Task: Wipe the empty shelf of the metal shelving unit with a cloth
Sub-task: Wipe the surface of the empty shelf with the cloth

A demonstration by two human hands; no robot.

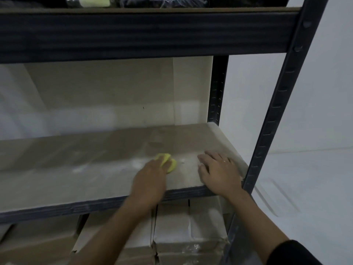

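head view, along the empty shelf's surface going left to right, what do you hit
bare dusty shelf board → yellow cloth under the left hand → right hand flat on the board → dark front upright post

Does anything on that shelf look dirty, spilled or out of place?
Yes. Pale, dusty smears streak the shelf left of the yellow cloth that the left hand holds. The right hand lies flat beside it. Below, a cardboard box has a crumpled, torn top edge.

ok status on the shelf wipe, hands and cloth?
Left hand pressing yellow cloth on shelf. Right hand flat on the board, empty. Pale smears left of cloth. Nothing in the way.
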